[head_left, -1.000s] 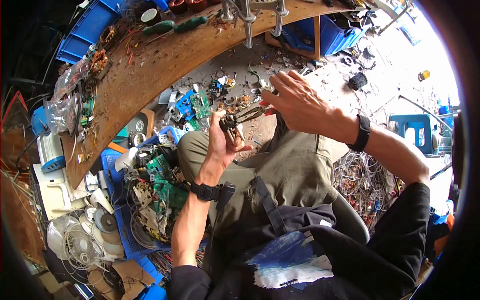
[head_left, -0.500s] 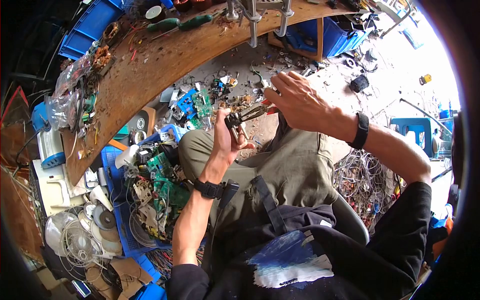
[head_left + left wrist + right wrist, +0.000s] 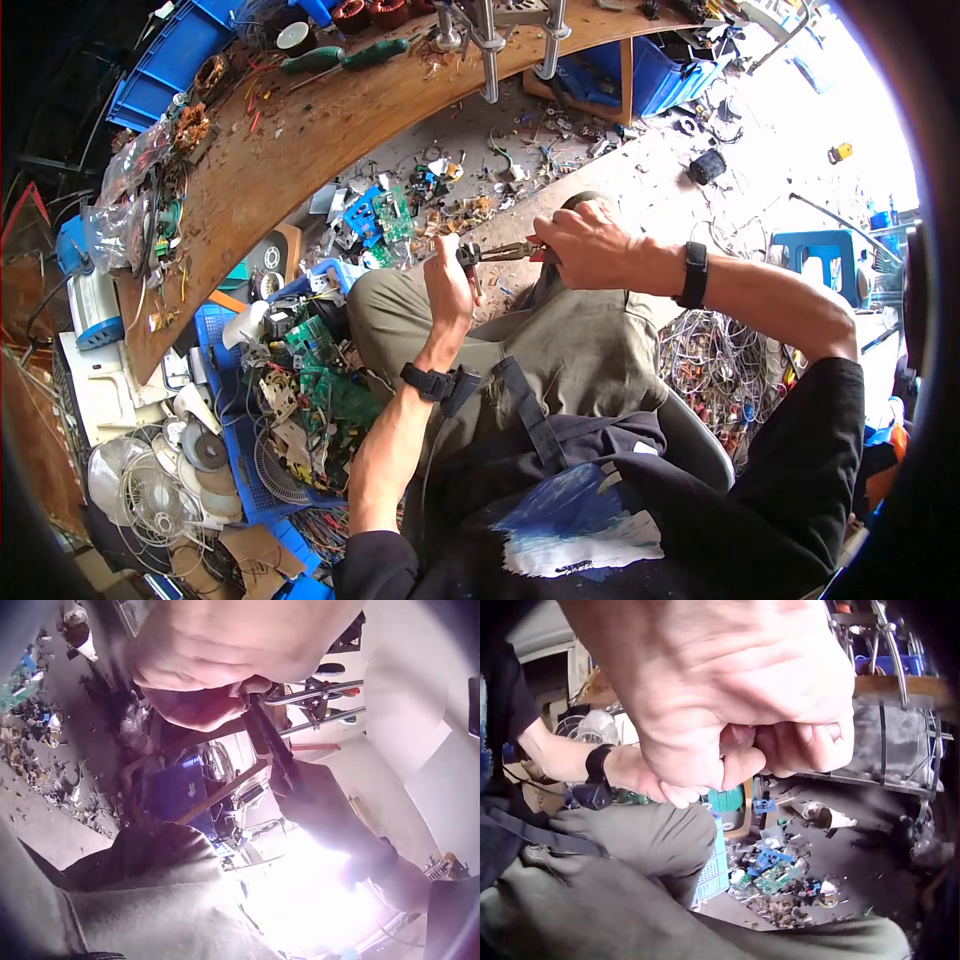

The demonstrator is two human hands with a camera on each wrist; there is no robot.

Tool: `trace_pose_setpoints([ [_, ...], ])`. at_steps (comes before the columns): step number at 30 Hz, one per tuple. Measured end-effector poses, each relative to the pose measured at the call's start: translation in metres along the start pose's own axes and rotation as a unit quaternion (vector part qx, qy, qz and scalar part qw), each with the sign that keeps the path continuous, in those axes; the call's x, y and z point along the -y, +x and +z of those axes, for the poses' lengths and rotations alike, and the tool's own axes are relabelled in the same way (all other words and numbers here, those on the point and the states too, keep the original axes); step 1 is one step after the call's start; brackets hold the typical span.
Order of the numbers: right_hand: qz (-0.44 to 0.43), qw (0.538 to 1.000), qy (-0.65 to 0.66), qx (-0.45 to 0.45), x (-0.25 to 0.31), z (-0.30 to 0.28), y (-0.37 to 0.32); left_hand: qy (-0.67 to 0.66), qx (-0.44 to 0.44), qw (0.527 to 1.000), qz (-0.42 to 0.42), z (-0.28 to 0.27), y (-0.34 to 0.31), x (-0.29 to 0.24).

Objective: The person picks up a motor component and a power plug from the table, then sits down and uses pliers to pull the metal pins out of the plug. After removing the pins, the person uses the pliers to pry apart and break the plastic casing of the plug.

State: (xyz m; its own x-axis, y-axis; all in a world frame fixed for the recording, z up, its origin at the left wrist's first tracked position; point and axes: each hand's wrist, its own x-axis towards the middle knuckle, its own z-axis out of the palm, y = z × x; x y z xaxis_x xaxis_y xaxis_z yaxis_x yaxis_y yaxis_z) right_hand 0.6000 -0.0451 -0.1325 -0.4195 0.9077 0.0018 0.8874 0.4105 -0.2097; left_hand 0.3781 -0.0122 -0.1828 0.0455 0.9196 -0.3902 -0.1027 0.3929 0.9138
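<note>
In the head view my right hand (image 3: 592, 250) grips pliers (image 3: 508, 252) by their red handles, above my lap. The jaws point left, toward my left hand (image 3: 450, 292), and lie against a small dark part (image 3: 467, 257) that this hand holds. What the part is, I cannot tell. In the left wrist view the curled fingers of my left hand cover most of it, and the pliers (image 3: 271, 742) run from there down to my right hand (image 3: 319, 801). My right hand (image 3: 727, 690) hides the pliers in the right wrist view.
A curved wooden bench (image 3: 235, 225) spans the front left, with green-handled screwdrivers (image 3: 375, 53) on it. At my left stands a blue basket (image 3: 222, 400) of circuit boards. Scraps (image 3: 390, 210) litter the floor; tangled wires (image 3: 715, 355) and a blue stool (image 3: 845, 262) are at my right.
My right hand has come down toward my lap, and the pliers now lie nearly level instead of sloping. My left hand has turned, showing less of its palm and of the part.
</note>
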Motion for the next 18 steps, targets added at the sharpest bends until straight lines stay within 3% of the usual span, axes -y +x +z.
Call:
trace_pose_setpoints([
  [1, 0.001, 1.0, -0.001, 0.001, -0.001, 0.0, 0.0, -0.001, 0.001, 1.0, 0.0, -0.001, 0.0, 0.002],
  [3, 0.027, 0.987, 0.106, 0.118, -0.004, 0.003, 0.001, 0.063, 0.008, 0.998, 0.02, -0.005, 0.001, 0.006],
  [5, 0.017, 0.99, 0.123, 0.067, -0.001, 0.011, -0.004, 0.078, 0.005, 0.997, 0.027, -0.012, 0.011, 0.016],
  [7, 0.026, 0.982, 0.185, 0.041, 0.005, 0.002, -0.003, 0.142, -0.012, 0.979, 0.145, -0.014, 0.019, 0.021],
  [9, 0.026, 0.985, 0.164, 0.042, 0.01, 0.006, 0.001, 0.117, -0.008, 0.981, 0.156, -0.014, 0.012, 0.02],
  [11, 0.13, 0.95, 0.275, 0.063, 0.021, 0.014, 0.001, 0.094, 0.0, 0.982, 0.166, -0.009, 0.008, 0.013],
  [13, 0.103, 0.954, 0.279, 0.025, 0.018, 0.005, 0.009, -0.005, 0.013, 0.994, 0.106, -0.006, 0.014, 0.007],
  [15, 0.151, 0.924, 0.348, 0.052, 0.016, -0.007, 0.01, -0.018, 0.026, 0.996, 0.082, -0.01, 0.013, 0.0],
  [16, 0.134, 0.917, 0.37, 0.064, 0.012, -0.02, 0.009, 0.001, 0.028, 0.992, 0.121, -0.015, 0.009, -0.007],
  [18, 0.147, 0.859, 0.469, 0.142, 0.006, -0.04, 0.003, 0.048, 0.006, 0.979, 0.196, -0.02, 0.002, -0.017],
])
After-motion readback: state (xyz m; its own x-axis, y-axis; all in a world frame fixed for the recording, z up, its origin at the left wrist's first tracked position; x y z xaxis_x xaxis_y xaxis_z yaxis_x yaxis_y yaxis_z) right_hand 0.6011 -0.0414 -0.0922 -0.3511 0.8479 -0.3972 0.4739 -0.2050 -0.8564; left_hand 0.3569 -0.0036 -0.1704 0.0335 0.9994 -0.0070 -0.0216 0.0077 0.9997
